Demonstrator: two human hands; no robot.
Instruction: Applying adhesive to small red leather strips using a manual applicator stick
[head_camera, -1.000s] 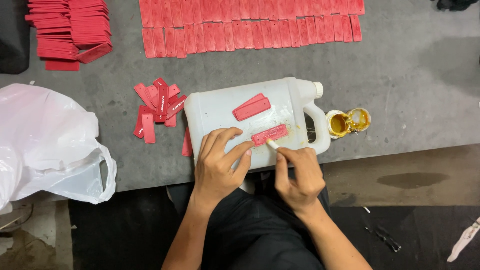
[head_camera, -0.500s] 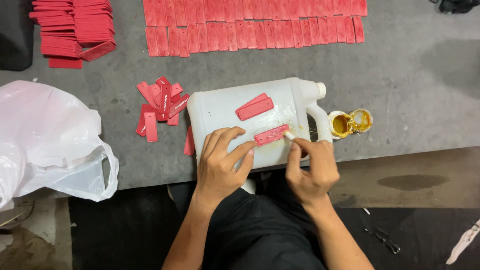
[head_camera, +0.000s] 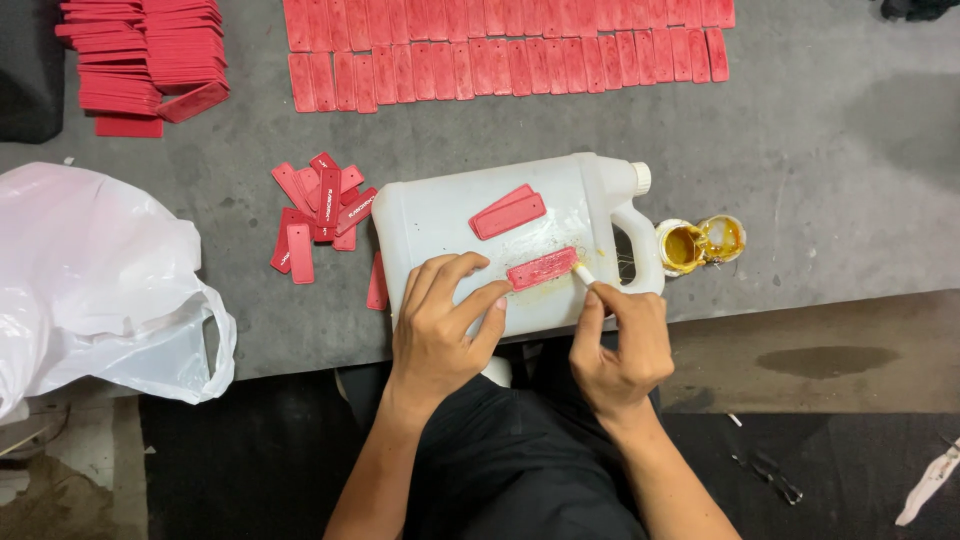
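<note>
– What's biggest in front of the person?

– A white plastic jug lying on its side on the grey table, cap to the right. Two red tags lie on it: an upper tag and a lower tag with yellowish glue around it.

– The left hand?

– Palm down on the jug, fingers spread and loosely bent, fingertips pressing at the lower tag's left end. It grips nothing.

– The right hand?

– Fingers pinched tight around a small white stick, forefinger extended along it, its tip touching the lower tag's right end.

– Nearby?

– Two open glue pots just right of the jug, a loose tag pile left.
</note>
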